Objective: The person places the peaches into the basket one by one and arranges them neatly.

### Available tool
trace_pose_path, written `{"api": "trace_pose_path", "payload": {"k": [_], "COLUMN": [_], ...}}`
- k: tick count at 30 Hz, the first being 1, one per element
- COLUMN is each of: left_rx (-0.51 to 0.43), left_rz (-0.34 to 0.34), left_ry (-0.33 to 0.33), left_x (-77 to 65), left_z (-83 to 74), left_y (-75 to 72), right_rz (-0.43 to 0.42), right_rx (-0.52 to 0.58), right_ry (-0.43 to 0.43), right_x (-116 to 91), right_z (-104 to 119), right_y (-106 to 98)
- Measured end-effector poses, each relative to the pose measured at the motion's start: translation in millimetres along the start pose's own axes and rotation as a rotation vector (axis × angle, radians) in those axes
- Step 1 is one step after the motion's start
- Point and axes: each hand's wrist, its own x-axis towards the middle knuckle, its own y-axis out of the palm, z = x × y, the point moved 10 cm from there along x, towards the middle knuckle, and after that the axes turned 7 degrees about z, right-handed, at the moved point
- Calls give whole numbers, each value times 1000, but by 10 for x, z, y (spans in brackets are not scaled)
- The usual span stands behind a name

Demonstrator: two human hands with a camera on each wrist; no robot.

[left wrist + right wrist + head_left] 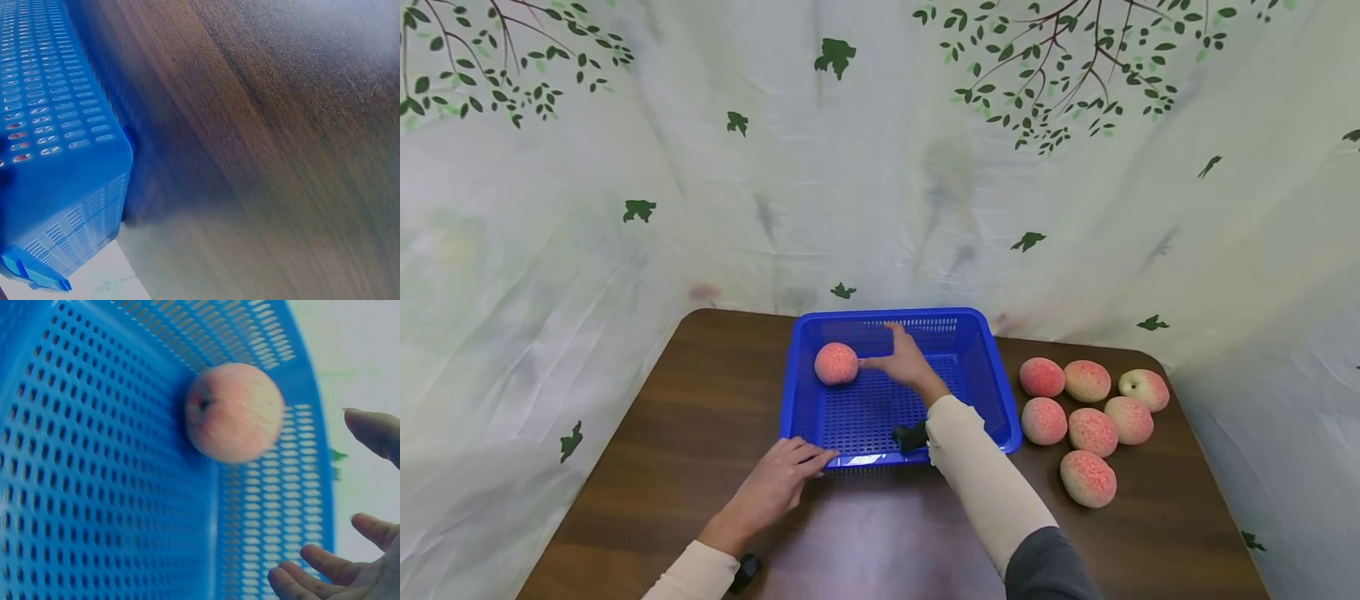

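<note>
A pinkish peach (836, 364) lies inside the blue plastic basket (1000, 383), toward its left end; the right wrist view shows the peach (234, 412) against the perforated wall. My right hand (904, 360) is over the basket, fingers spread and holding nothing. Its thumb points at the peach in the head view, while the right wrist view shows space between the peach and the right hand (356, 569). At the basket's near left corner, my left hand (778, 483) rests on the rim, fingers fairly straight. The left wrist view shows the basket's outer wall (69, 194).
Several peaches (1092, 432) lie grouped on the brown wooden table (722, 375), right of the basket. A pale cloth backdrop (865, 192) with printed leaves and branches hangs behind and beside the table.
</note>
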Motion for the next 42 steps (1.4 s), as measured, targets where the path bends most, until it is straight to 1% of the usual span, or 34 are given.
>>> {"api": "trace_pose_path", "payload": {"k": [5,13,16,23,29,35,38,42], "left_rx": [-5,-10,-12,-21,-22,-28,-34,-41], "left_rz": [-29,-47,-52,-54,-58,-79,-86,-88], "left_ry": [0,-3,-2,4,9,19,23,21], "left_x": [-36,-42,-40,-38,-15,14,19,26], "left_z": [23,25,20,6,3,-2,-4,2], "left_y": [-46,-45,-33,-21,-20,-30,-31,-33], "right_rz": [-9,-81,-109,-184,-292,-388,-434,-490], "right_rx": [33,80,114,210,222,242,233,222], "right_ry": [-23,-64,-87,-180,-216,-238,-221,-169], "right_x": [-179,-474,-598,-903,-1210,-1515,-1664,-1849], "right_z": [12,-101,-161,-330,-553,-853,-1012,-1247], "right_y": [-263,-761,-928,-1294,-1624,-1901,-1991,-2068]}}
